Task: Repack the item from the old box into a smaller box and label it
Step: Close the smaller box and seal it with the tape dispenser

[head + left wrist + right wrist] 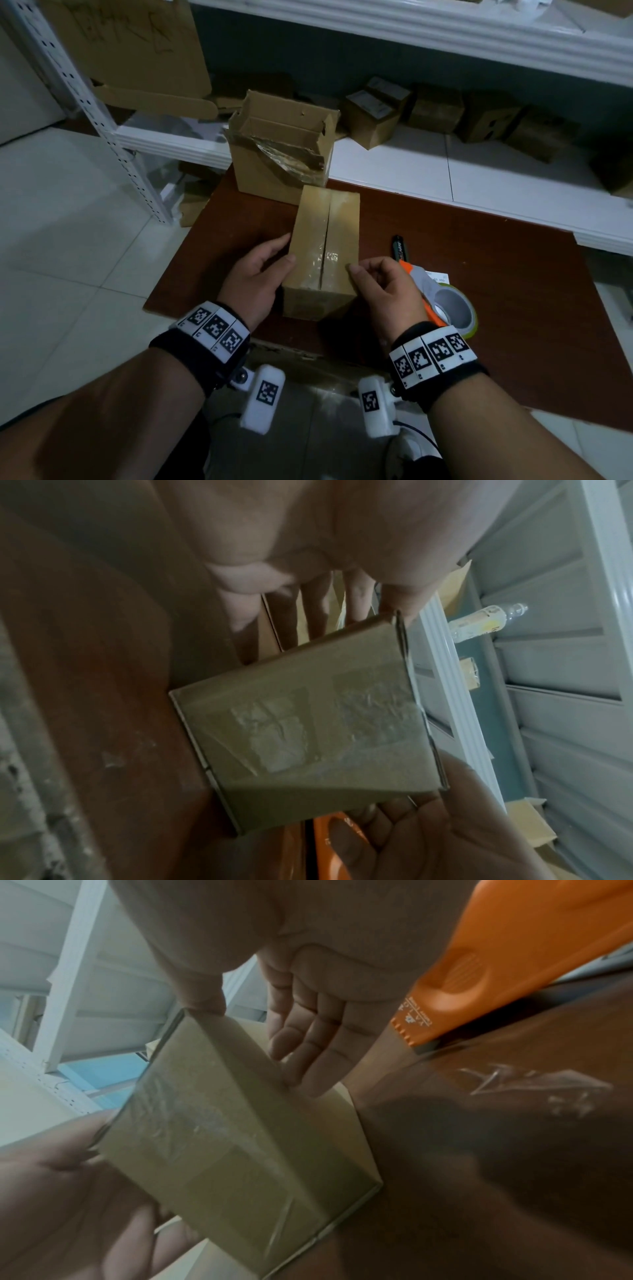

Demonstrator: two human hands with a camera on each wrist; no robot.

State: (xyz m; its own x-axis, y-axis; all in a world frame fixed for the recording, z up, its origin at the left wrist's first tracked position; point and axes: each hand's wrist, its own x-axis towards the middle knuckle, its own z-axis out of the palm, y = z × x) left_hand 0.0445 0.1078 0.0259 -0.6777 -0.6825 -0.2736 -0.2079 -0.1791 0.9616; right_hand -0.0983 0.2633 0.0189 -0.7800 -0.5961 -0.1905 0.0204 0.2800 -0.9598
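With the old box (281,150) standing open behind, your left hand (255,277) grips the smaller box (323,253) on the counter (513,274); right hand (385,291) curled, thumb pressing its taped seam. Labelling looks left.

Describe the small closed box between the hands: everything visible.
The small box is plain brown cardboard, upright on the reddish-brown board, in front of the opened old box. Its top flaps are shut, meeting at a centre seam with shiny clear tape over it. The left hand holds its left side; the right hand touches its right top edge. No label shows.
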